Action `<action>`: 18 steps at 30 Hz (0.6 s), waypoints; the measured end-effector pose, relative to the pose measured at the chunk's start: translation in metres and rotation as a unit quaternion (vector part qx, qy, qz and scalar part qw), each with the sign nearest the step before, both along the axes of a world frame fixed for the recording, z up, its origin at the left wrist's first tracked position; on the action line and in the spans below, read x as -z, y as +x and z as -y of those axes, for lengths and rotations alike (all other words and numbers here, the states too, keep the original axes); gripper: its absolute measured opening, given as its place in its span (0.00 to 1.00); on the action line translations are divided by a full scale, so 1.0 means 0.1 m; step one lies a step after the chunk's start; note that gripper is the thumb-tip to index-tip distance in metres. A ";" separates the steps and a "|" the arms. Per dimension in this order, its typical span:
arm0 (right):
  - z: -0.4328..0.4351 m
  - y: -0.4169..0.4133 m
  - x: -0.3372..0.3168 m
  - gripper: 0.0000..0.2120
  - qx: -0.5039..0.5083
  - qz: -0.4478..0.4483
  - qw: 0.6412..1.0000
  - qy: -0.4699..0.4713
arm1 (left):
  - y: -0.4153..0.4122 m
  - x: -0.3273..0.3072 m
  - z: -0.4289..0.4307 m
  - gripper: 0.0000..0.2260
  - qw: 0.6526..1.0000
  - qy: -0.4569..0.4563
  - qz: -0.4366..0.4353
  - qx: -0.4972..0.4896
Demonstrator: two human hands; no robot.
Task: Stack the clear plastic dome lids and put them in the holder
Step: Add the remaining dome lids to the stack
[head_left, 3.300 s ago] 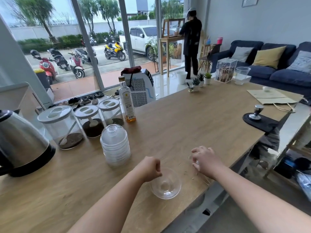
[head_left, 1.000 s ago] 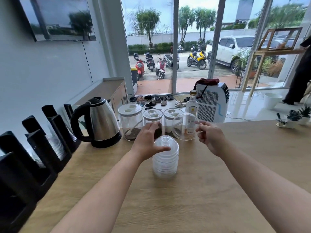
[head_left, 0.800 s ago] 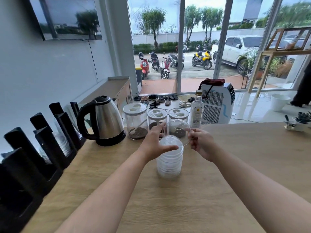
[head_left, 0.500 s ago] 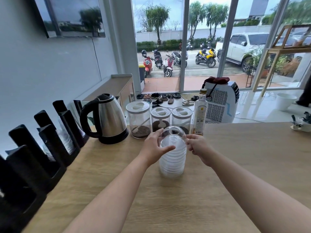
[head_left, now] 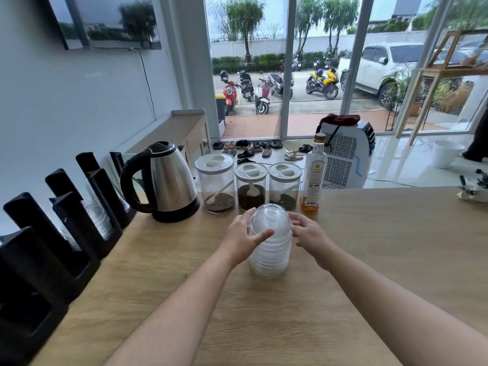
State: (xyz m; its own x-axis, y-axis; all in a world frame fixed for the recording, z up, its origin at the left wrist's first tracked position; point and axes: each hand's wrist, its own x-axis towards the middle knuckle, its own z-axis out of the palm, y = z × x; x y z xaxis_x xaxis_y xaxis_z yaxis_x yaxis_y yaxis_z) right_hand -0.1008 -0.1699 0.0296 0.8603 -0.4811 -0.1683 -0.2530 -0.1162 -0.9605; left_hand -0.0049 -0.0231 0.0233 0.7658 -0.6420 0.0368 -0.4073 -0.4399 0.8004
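A stack of clear plastic dome lids (head_left: 270, 250) stands upright on the wooden counter (head_left: 369, 254), with one more dome sitting on its top. My left hand (head_left: 243, 233) grips the upper part of the stack from the left, thumb across its front. My right hand (head_left: 307, 233) pinches the rim of the top dome from the right. The black holder (head_left: 66, 233) with several slots runs along the counter's left edge; clear cups or lids show in some slots.
Behind the stack stand a steel kettle (head_left: 166, 180), three lidded clear jars (head_left: 248, 184) with dark contents and a bottle of amber liquid (head_left: 314, 173). A small plant pot (head_left: 475, 187) sits at the far right.
My right hand brought a single dome from the right and lowered it onto the stack's top. My left hand has stayed on the stack. Earlier the view turned left, from the counter's near edge.
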 end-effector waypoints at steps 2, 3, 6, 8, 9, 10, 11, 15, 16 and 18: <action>0.01 0.00 0.01 0.17 -0.002 0.004 1.000 0.008 | 0.01 0.02 0.00 0.38 1.000 -0.002 -0.014 0.000; 0.02 0.00 0.02 0.16 -0.004 0.004 1.000 0.010 | 0.01 0.03 -0.01 0.38 1.000 -0.002 -0.021 0.001; 0.03 0.00 0.08 0.16 -0.013 -0.005 1.000 0.002 | 0.01 0.07 -0.03 0.38 1.000 -0.005 -0.030 0.000; 0.05 0.01 0.11 0.17 -0.015 -0.013 1.000 -0.001 | 0.01 0.09 -0.02 0.38 1.000 -0.010 -0.027 -0.002; 0.06 0.01 0.12 0.17 -0.017 -0.016 1.000 -0.002 | 0.02 0.10 -0.02 0.37 0.999 -0.013 -0.030 -0.001; 0.07 0.02 0.12 0.17 -0.019 -0.019 1.000 -0.002 | 0.02 0.10 -0.02 0.37 0.999 -0.017 -0.035 0.002; 0.08 0.02 0.12 0.17 -0.020 -0.021 1.000 -0.002 | 0.03 0.10 -0.03 0.37 0.999 -0.019 -0.042 0.005; 0.16 0.06 0.12 0.18 0.015 -0.017 0.999 0.023 | 0.06 0.05 -0.07 0.42 0.989 -0.072 -0.127 -0.024; 0.18 0.06 0.13 0.18 0.031 -0.018 0.998 0.043 | 0.07 0.04 -0.09 0.43 0.980 -0.098 -0.166 -0.045; 0.21 0.06 0.17 0.23 0.056 -0.031 0.993 0.095 | 0.08 0.05 -0.11 0.37 0.960 -0.128 -0.236 -0.079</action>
State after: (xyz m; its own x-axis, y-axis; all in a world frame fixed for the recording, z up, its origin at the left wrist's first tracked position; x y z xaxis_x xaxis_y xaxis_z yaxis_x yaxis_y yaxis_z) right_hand -0.0948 -0.1912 0.0124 0.7884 -0.5273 -0.3167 -0.3144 0.0971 -0.9443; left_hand 0.0032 -0.0120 0.0185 0.8236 -0.5320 -0.1966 0.0824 -0.2306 0.9695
